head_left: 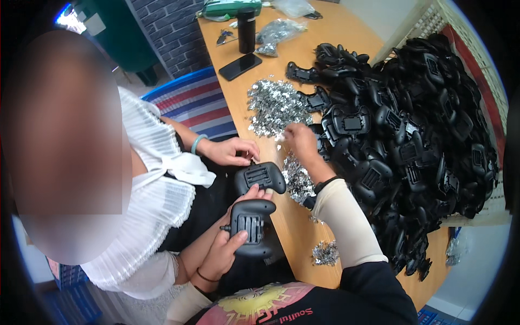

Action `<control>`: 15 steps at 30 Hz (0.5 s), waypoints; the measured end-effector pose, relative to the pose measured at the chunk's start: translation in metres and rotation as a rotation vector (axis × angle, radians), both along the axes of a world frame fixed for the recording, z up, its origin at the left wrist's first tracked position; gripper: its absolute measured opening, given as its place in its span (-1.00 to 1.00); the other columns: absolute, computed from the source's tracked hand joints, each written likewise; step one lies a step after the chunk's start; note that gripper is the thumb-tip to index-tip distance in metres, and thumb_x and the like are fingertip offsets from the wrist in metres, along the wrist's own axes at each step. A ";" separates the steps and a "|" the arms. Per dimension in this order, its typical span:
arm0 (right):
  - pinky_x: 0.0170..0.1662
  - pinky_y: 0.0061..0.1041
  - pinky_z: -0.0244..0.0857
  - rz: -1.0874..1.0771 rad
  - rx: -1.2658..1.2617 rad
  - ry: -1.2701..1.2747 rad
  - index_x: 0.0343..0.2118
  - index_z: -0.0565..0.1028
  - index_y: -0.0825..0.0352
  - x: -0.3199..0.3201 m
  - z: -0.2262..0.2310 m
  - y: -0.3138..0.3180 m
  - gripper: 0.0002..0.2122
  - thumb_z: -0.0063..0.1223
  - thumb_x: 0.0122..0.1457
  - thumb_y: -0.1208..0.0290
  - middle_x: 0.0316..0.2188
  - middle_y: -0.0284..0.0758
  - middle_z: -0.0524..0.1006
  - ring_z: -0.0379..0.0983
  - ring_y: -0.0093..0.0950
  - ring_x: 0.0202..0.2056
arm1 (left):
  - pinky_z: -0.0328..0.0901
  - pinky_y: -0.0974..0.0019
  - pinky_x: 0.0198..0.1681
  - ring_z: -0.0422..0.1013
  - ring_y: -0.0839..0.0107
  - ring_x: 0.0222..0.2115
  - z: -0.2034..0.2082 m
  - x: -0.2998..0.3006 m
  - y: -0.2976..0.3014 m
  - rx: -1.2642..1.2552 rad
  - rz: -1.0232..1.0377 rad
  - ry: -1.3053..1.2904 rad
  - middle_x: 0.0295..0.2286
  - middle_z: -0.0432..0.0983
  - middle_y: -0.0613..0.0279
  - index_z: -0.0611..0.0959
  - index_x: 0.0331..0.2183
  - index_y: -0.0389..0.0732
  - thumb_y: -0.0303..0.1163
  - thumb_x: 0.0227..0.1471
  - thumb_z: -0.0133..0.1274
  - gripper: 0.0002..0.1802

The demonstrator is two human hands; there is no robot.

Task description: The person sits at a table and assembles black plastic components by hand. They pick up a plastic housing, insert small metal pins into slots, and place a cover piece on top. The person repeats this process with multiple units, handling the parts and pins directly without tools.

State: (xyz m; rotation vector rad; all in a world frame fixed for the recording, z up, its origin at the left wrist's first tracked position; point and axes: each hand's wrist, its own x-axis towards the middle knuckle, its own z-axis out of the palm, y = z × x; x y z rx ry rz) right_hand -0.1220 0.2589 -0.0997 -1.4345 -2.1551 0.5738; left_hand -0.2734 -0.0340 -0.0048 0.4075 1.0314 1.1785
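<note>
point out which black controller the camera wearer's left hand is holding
The lower handheld controller, gripped by the left hand; a co-worker's hands hold the upper handheld controller, and the other controllers lie heaped at right.

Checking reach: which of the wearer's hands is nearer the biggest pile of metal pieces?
Right. The right hand is at the edge of the pile; the left hand is farther off, holding a controller.

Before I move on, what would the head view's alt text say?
The person's left hand holds a black game controller, its open slots facing up, while the right hand is at the edge of a pile of small silvery pieces on a wooden table. At left, a co-worker in white holds another controller; a heap of black controllers lies to the right.
</note>
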 end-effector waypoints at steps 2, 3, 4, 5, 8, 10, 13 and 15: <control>-0.41 -0.32 0.29 0.002 0.223 0.129 -0.51 0.50 0.33 0.012 0.025 -0.006 -0.86 0.16 -0.08 0.38 -0.51 -0.20 0.47 0.41 -0.22 -0.49 | 0.15 0.39 0.01 0.21 0.49 -0.02 0.012 0.005 0.009 0.032 0.008 -0.074 0.01 0.23 0.17 0.20 0.08 -0.38 -0.40 0.08 -0.12 -0.45; -0.46 -0.45 0.27 -0.011 0.146 0.158 -0.52 0.48 0.37 0.022 0.028 -0.006 -0.86 0.16 -0.05 0.41 -0.57 -0.28 0.48 0.42 -0.41 -0.54 | 0.14 0.39 0.02 0.19 0.49 0.00 0.017 0.007 0.015 0.052 0.005 -0.110 0.04 0.19 0.16 0.17 0.10 -0.38 -0.40 0.08 -0.13 -0.42; -0.48 -0.53 0.24 -0.050 -0.064 0.279 -0.53 0.47 0.39 0.025 0.045 -0.014 -0.86 0.15 -0.03 0.43 -0.59 -0.33 0.47 0.39 -0.52 -0.55 | 0.15 0.40 0.01 0.19 0.48 0.01 0.018 0.009 0.021 0.114 -0.014 -0.106 0.05 0.17 0.17 0.13 0.12 -0.36 -0.40 0.08 -0.13 -0.40; -0.50 -0.62 0.22 -0.089 -0.275 0.395 -0.53 0.46 0.40 0.030 0.069 -0.027 -0.86 0.14 -0.01 0.44 -0.61 -0.37 0.47 0.36 -0.63 -0.56 | 0.17 0.40 0.00 0.18 0.48 0.01 0.019 0.010 0.026 0.174 -0.026 -0.106 0.05 0.15 0.17 0.09 0.14 -0.33 -0.40 0.07 -0.13 -0.37; -0.40 -0.68 0.24 0.090 -0.456 0.759 -0.55 0.43 0.39 0.035 0.113 -0.084 -0.87 0.16 -0.02 0.50 -0.54 -0.39 0.50 0.36 -0.68 -0.49 | 0.22 0.39 -0.03 0.24 0.47 -0.03 0.030 0.017 0.032 0.190 -0.016 -0.097 0.01 0.18 0.14 0.07 0.15 -0.31 -0.40 0.08 -0.13 -0.36; -0.33 -0.70 0.29 0.131 -0.551 0.930 -0.47 0.41 0.37 0.042 0.128 -0.120 -0.86 0.18 -0.05 0.60 -0.45 -0.35 0.52 0.40 -0.67 -0.42 | 0.25 0.37 -0.06 0.28 0.47 -0.08 0.038 0.024 0.036 0.129 -0.030 -0.112 -0.04 0.24 0.14 0.09 0.13 -0.32 -0.39 0.09 -0.13 -0.39; -0.37 -0.76 0.26 0.075 -0.631 1.001 -0.41 0.44 0.38 0.051 0.141 -0.159 -0.84 0.20 -0.06 0.61 -0.45 -0.41 0.50 0.36 -0.74 -0.47 | 0.35 0.51 -0.23 0.38 0.59 -0.24 0.035 0.029 0.039 0.056 -0.181 -0.200 -0.21 0.39 0.24 0.31 -0.03 -0.33 -0.35 0.13 -0.11 -0.60; -0.27 -0.67 0.34 0.064 -0.603 0.964 -0.34 0.44 0.40 0.061 0.147 -0.176 -0.81 0.14 -0.06 0.69 -0.41 -0.33 0.51 0.44 -0.64 -0.38 | 0.33 0.56 -0.32 0.39 0.65 -0.34 0.041 0.041 0.042 0.074 -0.211 -0.149 -0.31 0.41 0.33 0.37 -0.12 -0.31 -0.32 0.13 -0.09 -0.67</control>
